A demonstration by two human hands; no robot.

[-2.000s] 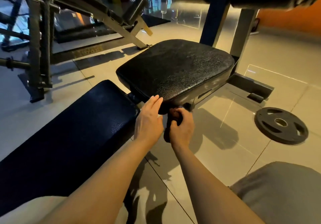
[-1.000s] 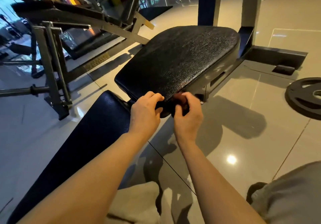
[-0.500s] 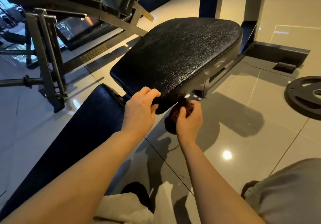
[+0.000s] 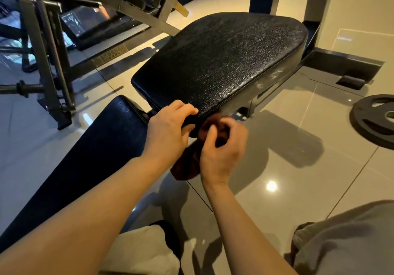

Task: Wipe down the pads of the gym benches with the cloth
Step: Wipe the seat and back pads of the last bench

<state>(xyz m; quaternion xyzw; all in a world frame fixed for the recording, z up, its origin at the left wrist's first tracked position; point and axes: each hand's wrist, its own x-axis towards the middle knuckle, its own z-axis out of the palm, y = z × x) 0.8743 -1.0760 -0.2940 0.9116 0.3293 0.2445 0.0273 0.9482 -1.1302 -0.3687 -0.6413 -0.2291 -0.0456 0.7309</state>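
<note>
At the seat pad (image 4: 223,61) edge, hands (left (image 4: 168,129), right (image 4: 221,146)) grip cloth (image 4: 187,163).

Seat pad (image 4: 223,61) beyond back pad (image 4: 85,157); weight plate (image 4: 375,121) right, on floor (image 4: 298,178).

Seat pad (image 4: 223,61): black, textured, tilted, before you.
Back pad (image 4: 85,157): dark, lower left.
Cloth (image 4: 187,163): dark red-brown, bunched under the seat pad's near edge.

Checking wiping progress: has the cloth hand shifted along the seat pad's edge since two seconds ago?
No: the right hand still holds the cloth at the seat pad's near corner.
</note>
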